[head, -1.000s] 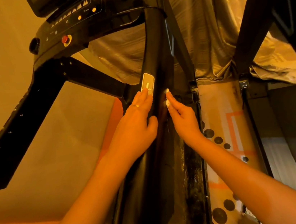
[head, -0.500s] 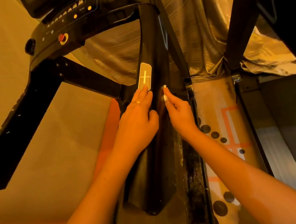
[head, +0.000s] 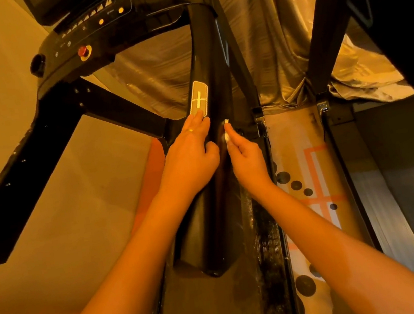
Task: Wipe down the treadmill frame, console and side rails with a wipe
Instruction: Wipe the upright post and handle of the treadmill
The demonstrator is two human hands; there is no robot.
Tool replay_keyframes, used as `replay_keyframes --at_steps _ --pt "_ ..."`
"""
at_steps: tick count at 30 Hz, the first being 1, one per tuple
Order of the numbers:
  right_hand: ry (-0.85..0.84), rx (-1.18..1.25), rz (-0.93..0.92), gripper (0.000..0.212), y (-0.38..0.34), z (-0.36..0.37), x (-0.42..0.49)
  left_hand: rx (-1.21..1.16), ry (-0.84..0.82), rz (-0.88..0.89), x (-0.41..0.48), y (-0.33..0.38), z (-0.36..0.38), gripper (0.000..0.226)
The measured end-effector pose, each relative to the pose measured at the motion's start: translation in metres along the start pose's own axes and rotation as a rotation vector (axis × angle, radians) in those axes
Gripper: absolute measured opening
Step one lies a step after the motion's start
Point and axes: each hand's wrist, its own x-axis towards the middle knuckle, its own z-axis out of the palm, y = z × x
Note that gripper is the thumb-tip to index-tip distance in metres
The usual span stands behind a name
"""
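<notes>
Head view of a treadmill, seen looking forward and down along its right-side handrail [head: 212, 77], a glossy black arm that runs from the console [head: 93, 21] down toward the viewer. The left hand [head: 190, 159] lies on the left face of the handrail with its fingers straight, the fingertips touching the lower edge of a silver metal plate [head: 198, 98] set into the arm; a ring [head: 190, 130] shows on one finger. The right hand [head: 248, 162] is curled round a small white wipe [head: 227, 136], most of which is hidden in the grip, and presses it against the right face of the same arm, just beside the left hand and level with it. The two hands are thus close together but not touching, one on each side of the arm. The step in hand appears to be the wiping of the handrail, with the left hand steadying. The console with its red button [head: 83, 51] lies well above the wipe, and the dusty side rail [head: 268, 254] lies below. The next move probably calls for sliding the wipe along the arm under steady pressure, with the left hand shifted clear of the metal plate so that it too can be cleaned. A shiny curtain [head: 276, 29] hangs behind, and a dotted floor mat [head: 313, 169] lies to the right.
</notes>
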Motion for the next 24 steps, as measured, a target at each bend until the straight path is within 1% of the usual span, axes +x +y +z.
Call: replay_keyframes --at_steps 3,6,10,13,20,24 --pt "-0.032 0.004 -0.001 0.042 0.001 -0.003 -0.030 0.019 -0.003 -0.004 -0.001 0.002 -0.001 0.057" --pt "-0.078 0.058 -0.023 0.042 0.004 -0.005 -0.072 0.033 -0.010 0.001 -0.003 0.005 -0.003 0.055" --pt "-0.046 0.057 0.022 0.042 -0.004 -0.009 -0.059 0.051 -0.008 -0.008 -0.004 0.007 -0.002 0.056" --pt "-0.060 0.017 0.043 0.043 -0.007 -0.009 -0.047 0.049 -0.018 -0.008 -0.005 0.007 -0.002 0.057" --pt "-0.123 0.128 -0.041 0.043 0.006 -0.010 -0.130 0.055 -0.021 0.009 -0.005 0.007 -0.003 0.053" --pt "-0.107 0.083 0.005 0.043 0.005 -0.010 -0.110 0.021 -0.037 0.013 -0.012 0.010 -0.009 0.053"
